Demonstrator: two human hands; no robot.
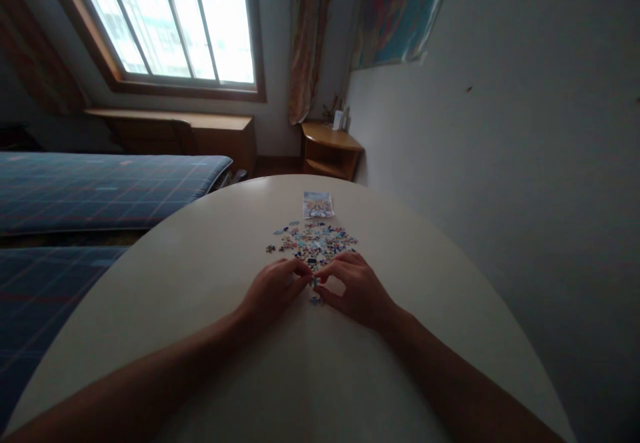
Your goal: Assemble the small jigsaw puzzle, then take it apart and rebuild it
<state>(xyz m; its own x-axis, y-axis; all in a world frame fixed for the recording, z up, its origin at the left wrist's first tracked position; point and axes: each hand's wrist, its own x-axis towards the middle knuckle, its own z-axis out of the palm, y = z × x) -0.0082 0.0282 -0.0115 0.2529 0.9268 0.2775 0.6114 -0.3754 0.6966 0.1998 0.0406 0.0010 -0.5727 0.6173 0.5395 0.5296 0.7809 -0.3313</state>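
My left hand and my right hand rest side by side on a round white table, fingertips meeting in a pinch over small jigsaw pieces. Both hands have curled fingers closed on puzzle pieces at the near edge of a scattered pile of colourful pieces. One loose piece lies just below the hands. Beyond the pile lies a small picture card.
A bed with a blue checked cover stands to the left of the table. A white wall runs along the right. A wooden corner shelf and a low cabinet sit under the window at the back.
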